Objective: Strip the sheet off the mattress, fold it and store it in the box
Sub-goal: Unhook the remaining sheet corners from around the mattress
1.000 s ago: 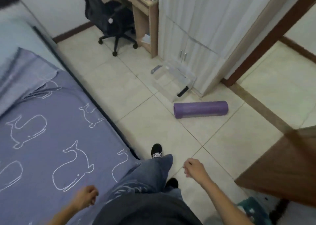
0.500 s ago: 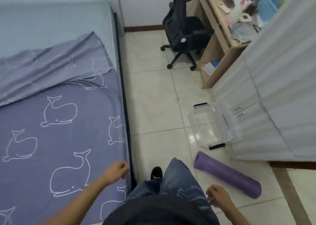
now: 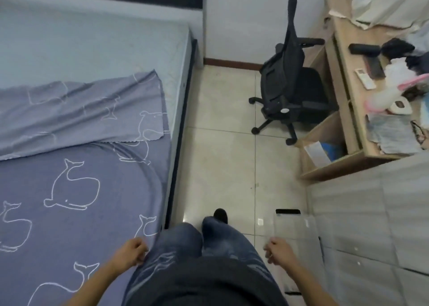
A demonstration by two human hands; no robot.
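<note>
sheet: likely soft, light, limp | grasp: turned-back corner | left hand, right hand: fingers loosely curled, empty

This is a bedroom in a home: a bed with a pale mattress, half covered by a blue whale-print sheet, fills the left side above a cream tiled floor. Across the narrow aisle stand a black swivel chair and a wooden desk cluttered with papers, a remote and soft odds and ends. The pale panelled front at the right looks like a wardrobe, though blur leaves that uncertain.
</note>
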